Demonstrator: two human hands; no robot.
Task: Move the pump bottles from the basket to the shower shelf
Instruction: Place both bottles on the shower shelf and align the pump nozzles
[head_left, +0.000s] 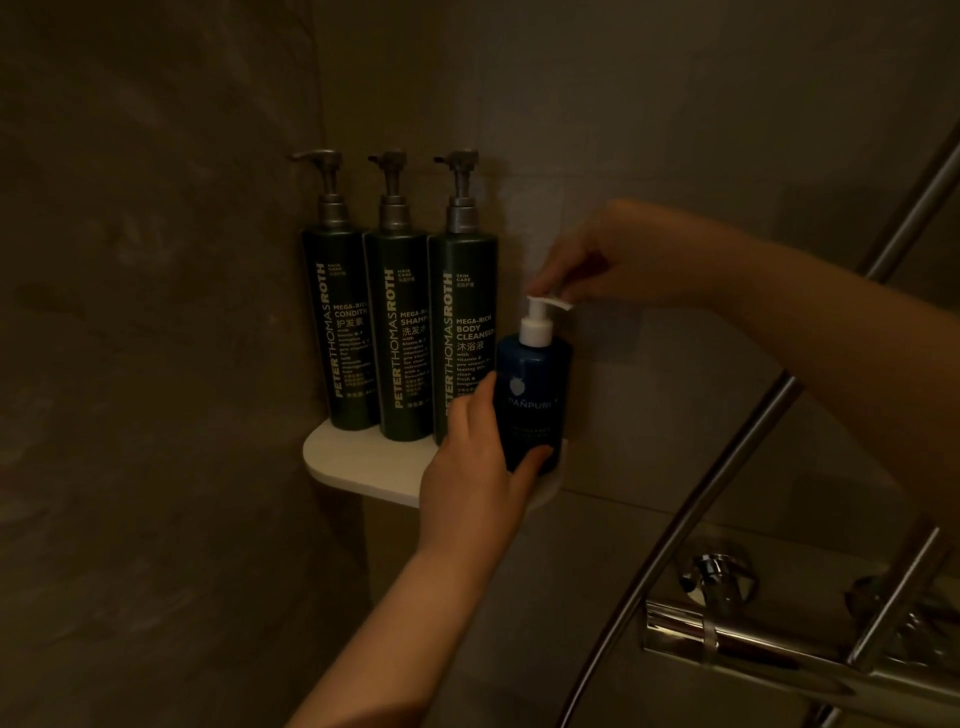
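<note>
A short blue pump bottle (537, 384) with a white pump stands upright at the right end of the white corner shower shelf (358, 460). My left hand (478, 462) wraps its lower body from the front left. My right hand (618, 260) pinches the white pump head from above. Three tall dark green pump bottles stand in a row on the shelf to the left: conditioner (337, 332), shampoo (402, 338) and body cleanser (462, 327). The basket is out of view.
Dim brown tiled walls meet in the corner behind the shelf. A chrome shower mixer (737, 634) with its hose and riser rail (727, 452) sits at the lower right, under my right forearm.
</note>
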